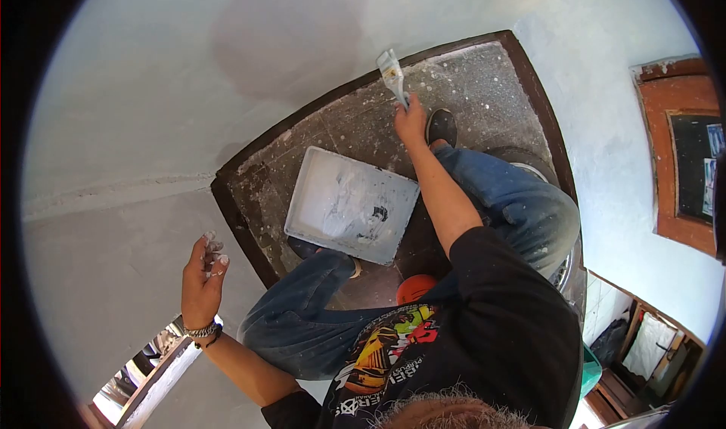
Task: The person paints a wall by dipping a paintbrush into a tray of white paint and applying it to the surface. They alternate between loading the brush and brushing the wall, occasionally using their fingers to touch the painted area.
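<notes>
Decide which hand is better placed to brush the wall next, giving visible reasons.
Probably the right hand: it already grips the brush, which points toward the wall. The left hand holds no brush and looks smeared with white.

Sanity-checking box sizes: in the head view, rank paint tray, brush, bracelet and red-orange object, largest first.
1. Paint tray
2. Brush and red-orange object: unsure, the object is partly hidden
3. Bracelet

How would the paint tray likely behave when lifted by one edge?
The tray would probably feel stiff, given its raised sides. White paint coats its inside and, if wet, might run when tilted. Its broad, shallow shape makes rolling unlikely.
</notes>
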### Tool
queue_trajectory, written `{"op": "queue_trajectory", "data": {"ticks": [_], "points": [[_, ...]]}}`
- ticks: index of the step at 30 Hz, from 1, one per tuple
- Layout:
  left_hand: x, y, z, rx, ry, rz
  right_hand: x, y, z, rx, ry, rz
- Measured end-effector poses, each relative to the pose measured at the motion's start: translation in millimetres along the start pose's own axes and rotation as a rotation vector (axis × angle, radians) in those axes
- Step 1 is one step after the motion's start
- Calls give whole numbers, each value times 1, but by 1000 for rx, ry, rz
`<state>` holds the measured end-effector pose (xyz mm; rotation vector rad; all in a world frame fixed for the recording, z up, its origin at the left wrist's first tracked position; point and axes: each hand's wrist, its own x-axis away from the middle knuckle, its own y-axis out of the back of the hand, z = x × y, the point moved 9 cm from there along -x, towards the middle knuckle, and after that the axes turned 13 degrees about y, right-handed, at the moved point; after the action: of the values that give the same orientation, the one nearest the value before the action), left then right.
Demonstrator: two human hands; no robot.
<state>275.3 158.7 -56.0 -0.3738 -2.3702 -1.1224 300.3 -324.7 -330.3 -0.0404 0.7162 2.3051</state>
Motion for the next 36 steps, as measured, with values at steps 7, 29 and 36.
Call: {"op": "queue_trajectory", "data": {"ticks": [7, 29, 36], "points": [[0, 4, 12, 6, 21, -11, -41, 57, -74, 69, -179, -235], [-11, -6, -1, -16, 40, 3, -67, 36, -104, 180, -143, -136], [-11, -5, 0, -49, 56, 5, -59, 23, -102, 146, -153, -99]]}}
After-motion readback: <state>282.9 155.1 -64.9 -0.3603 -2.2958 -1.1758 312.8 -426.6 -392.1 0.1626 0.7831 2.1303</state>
